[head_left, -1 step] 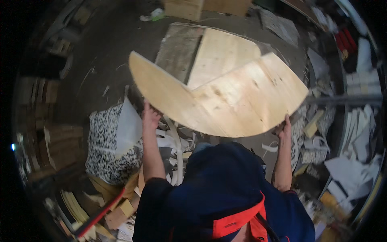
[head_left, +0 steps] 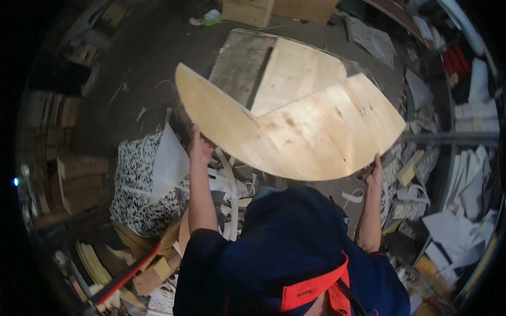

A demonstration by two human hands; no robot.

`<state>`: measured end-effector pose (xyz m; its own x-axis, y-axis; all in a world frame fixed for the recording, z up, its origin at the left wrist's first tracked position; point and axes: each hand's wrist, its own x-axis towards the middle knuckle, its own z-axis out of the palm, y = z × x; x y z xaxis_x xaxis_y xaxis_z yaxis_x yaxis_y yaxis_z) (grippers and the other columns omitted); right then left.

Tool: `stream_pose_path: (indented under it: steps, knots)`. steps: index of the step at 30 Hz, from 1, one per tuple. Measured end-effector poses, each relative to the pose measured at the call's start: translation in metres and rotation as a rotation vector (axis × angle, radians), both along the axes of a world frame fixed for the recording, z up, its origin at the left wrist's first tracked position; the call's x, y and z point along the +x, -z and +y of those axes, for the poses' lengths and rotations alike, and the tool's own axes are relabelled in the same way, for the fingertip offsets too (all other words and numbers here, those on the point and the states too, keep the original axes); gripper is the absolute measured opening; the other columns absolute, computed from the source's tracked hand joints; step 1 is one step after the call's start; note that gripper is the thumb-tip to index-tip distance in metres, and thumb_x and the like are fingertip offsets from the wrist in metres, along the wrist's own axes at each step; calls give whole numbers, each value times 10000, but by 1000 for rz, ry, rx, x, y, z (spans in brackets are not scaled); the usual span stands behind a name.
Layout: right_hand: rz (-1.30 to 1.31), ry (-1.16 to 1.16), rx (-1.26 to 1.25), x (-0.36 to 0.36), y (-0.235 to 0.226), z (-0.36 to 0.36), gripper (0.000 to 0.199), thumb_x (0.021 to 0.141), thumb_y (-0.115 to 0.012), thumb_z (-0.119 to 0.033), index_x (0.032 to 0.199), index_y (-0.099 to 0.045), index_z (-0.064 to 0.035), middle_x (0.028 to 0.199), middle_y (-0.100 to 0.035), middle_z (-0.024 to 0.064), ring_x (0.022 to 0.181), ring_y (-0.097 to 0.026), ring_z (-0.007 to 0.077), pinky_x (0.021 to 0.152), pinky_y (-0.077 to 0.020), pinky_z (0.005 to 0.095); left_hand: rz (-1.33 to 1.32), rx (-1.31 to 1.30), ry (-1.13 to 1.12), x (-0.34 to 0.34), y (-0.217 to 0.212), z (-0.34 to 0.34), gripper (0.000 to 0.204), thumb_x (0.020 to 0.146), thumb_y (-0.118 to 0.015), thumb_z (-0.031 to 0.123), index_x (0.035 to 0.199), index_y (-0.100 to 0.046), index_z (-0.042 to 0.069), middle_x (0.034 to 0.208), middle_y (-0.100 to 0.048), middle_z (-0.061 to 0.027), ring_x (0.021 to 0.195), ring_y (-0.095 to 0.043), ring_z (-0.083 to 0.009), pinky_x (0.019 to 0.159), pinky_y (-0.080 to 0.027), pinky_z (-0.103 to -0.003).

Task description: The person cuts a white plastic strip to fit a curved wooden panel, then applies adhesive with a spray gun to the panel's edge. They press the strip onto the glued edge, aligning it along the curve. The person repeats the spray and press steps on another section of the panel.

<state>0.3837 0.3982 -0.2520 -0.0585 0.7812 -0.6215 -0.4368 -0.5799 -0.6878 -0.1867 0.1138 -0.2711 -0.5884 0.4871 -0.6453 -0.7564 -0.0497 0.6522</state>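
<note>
A large light plywood panel (head_left: 316, 134) with a rounded near edge and a wide angular notch in its far side spans the space in front of me. My left hand (head_left: 201, 150) grips its curved edge at the left, the fingers partly hidden beneath. At the right end of that same edge, my right hand (head_left: 373, 173) holds on with the thumb up along the rim and the other fingers mostly out of sight. Beyond and partly under the panel lies a second plywood piece (head_left: 295, 71), resting on a worn grey board (head_left: 240, 63).
A block of black-and-white speckled foam (head_left: 134, 179) stands at my left, with a white sheet (head_left: 169, 160) against it. Foam offcuts and white scraps (head_left: 453, 237) fill the right side. A red bar (head_left: 129, 274) slants at the lower left. Wooden boxes (head_left: 247, 11) stand at the far edge.
The panel and both hands sit slightly farther right in the picture, along with most of the far surroundings. Both hands keep their hold on the panel.
</note>
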Motion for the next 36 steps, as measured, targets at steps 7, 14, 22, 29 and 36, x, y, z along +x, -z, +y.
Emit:
stream_pose_path:
  steps: [7,14,22,29,36]
  knots:
    - [-33,14,-13,-12,15,11,321,983,-662,-413,1089,-646,-110,776,-651,-1,546,-523,123,451,-418,269,-9,178,-119,-17,23,-6,665,948,-664,535,1448,-502,128,1438,-571,-81,1336,-523,-277,1108,-416,-505]
    - [-40,-95,-47,-2,32,26,388,1067,-491,-451,1126,-628,-93,766,-648,31,501,-510,156,429,-461,292,-168,309,-260,-15,-9,-4,667,988,-527,623,1378,-547,83,1382,-599,-123,1293,-556,-291,1106,-420,-476]
    - [-75,-120,-79,1,32,25,432,1057,-494,-488,1203,-589,-93,831,-666,33,546,-551,158,458,-476,286,13,192,-304,-19,-2,14,541,1019,-594,442,1417,-491,90,1409,-570,-86,1230,-594,-251,1044,-474,-434]
    - [-162,-146,29,10,36,30,452,1010,-589,-500,1215,-583,-97,881,-681,23,674,-610,154,574,-516,323,512,-247,-545,-16,43,20,291,988,-670,254,1190,-685,45,1113,-701,-98,1015,-659,-225,867,-530,-355]
    - [-53,-21,160,46,48,30,264,1020,-621,-360,1044,-614,-97,816,-636,0,660,-570,142,593,-479,303,871,-667,-206,-9,-34,36,206,937,-631,144,1076,-726,26,1020,-691,-174,962,-689,-313,829,-535,-406]
